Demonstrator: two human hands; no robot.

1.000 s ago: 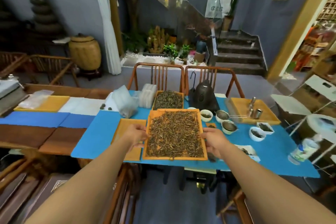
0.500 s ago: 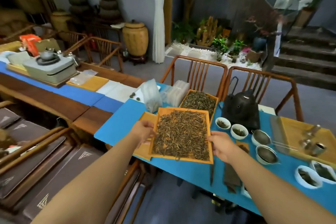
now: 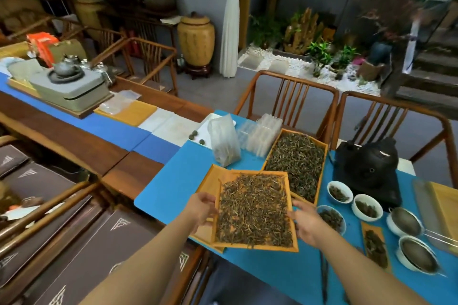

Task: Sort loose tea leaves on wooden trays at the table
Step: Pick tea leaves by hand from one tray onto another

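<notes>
I hold a wooden tray [image 3: 257, 247] full of brown-gold loose tea leaves [image 3: 255, 210] by its two sides. My left hand [image 3: 199, 208] grips the left edge and my right hand [image 3: 306, 223] grips the right edge. It hovers tilted above an empty wooden tray [image 3: 213, 176] lying on the blue mat [image 3: 173, 181]. Behind it a second wooden tray [image 3: 277, 141] holds darker green tea leaves [image 3: 297, 158].
A clear bag [image 3: 224, 141] and plastic boxes [image 3: 260, 134] stand at the back. A black kettle [image 3: 369, 168], white bowls [image 3: 339, 192] of tea and metal strainers [image 3: 404, 220] sit to the right. Two wooden chairs [image 3: 287, 91] face me; brown cushions [image 3: 81, 238] lie at left.
My view has swung left and closer to the table. Both hands keep their grip on the tray, which sits a little more tilted over the empty tray.
</notes>
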